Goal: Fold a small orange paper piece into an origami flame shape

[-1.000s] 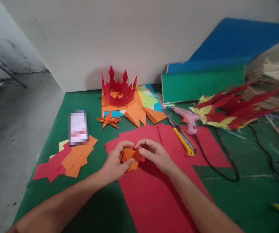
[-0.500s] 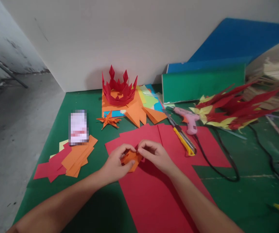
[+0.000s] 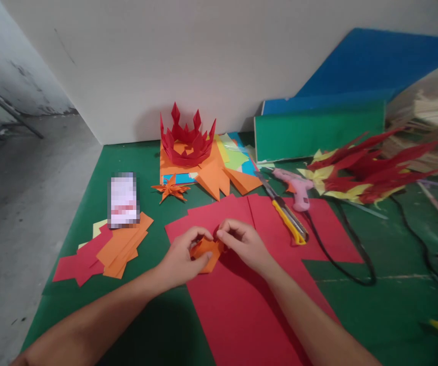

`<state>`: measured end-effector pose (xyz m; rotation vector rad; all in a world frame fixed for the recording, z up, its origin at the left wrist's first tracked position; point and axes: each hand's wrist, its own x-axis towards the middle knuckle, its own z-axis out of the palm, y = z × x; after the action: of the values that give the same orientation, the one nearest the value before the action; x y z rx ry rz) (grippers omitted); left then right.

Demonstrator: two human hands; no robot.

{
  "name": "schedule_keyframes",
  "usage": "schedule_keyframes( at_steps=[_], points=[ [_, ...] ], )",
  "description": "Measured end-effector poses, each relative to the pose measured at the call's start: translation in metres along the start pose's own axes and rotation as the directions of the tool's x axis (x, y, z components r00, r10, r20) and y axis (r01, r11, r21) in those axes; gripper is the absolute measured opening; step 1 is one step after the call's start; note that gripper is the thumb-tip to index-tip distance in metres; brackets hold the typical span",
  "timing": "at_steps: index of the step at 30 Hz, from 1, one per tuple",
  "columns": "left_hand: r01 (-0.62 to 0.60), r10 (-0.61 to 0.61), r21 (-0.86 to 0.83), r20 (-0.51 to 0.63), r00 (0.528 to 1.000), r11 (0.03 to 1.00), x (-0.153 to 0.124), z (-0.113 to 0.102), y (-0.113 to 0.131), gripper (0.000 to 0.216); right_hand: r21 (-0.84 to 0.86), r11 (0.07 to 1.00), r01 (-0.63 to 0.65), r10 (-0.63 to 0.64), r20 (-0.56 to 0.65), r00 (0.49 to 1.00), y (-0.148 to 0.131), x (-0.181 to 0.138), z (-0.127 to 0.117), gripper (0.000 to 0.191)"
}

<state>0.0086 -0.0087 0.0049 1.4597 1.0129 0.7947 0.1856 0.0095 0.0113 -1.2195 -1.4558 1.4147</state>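
A small folded piece of orange paper [image 3: 206, 252] is between my hands, above the red paper sheets [image 3: 249, 305]. My left hand [image 3: 184, 256] grips its left side, thumb on the near face. With thumb and forefinger pinched, my right hand [image 3: 243, 244] holds its upper right edge; the fingertips partly hide that fold. An orange paper star [image 3: 171, 189] lies beyond my left hand. Behind it stands a red folded-paper crown [image 3: 186, 152] on orange and coloured sheets. Orange folded pieces [image 3: 216, 178] lie in front of the crown.
A yellow utility knife [image 3: 287, 218] and a pink glue gun [image 3: 297, 188] with a black cord lie right of my hands. Orange paper strips [image 3: 123, 246] and a blurred-out phone [image 3: 123, 200] are at left. Red and yellow paper shapes [image 3: 367, 168] sit at right, before a green box [image 3: 318, 134].
The orange paper has turned slightly in my fingers, so more of its flat face shows. My hands have hardly moved; everything else lies as before.
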Motion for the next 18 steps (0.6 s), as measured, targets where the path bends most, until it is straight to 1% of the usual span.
schedule_keyframes(
  at_steps=[4,8,10,15,18],
  points=[
    [0.017,-0.019,-0.044,-0.052,0.998,0.999,0.001,-0.001,0.002,0.022,0.015,1.000,0.001,-0.001,0.023,1.000,0.002,0.001,-0.002,0.032],
    [0.045,-0.054,-0.100,-0.086,0.995,0.994,0.003,-0.002,0.004,0.021,0.036,0.999,-0.002,-0.001,0.099,0.995,0.003,0.002,-0.006,0.026],
    [0.061,-0.072,-0.123,-0.085,0.994,0.991,0.003,-0.002,0.005,0.021,0.024,1.000,0.009,-0.012,0.141,0.990,0.003,0.003,-0.008,0.023],
    [0.062,-0.076,-0.154,-0.086,0.993,0.986,0.004,-0.003,0.006,0.022,-0.068,0.993,0.092,-0.075,0.222,0.972,0.000,0.004,-0.013,0.017],
    [0.068,-0.081,-0.158,-0.076,0.994,0.985,0.004,-0.003,0.003,0.025,-0.076,0.991,0.110,-0.090,0.228,0.969,0.002,0.004,-0.016,0.016]
  ],
)
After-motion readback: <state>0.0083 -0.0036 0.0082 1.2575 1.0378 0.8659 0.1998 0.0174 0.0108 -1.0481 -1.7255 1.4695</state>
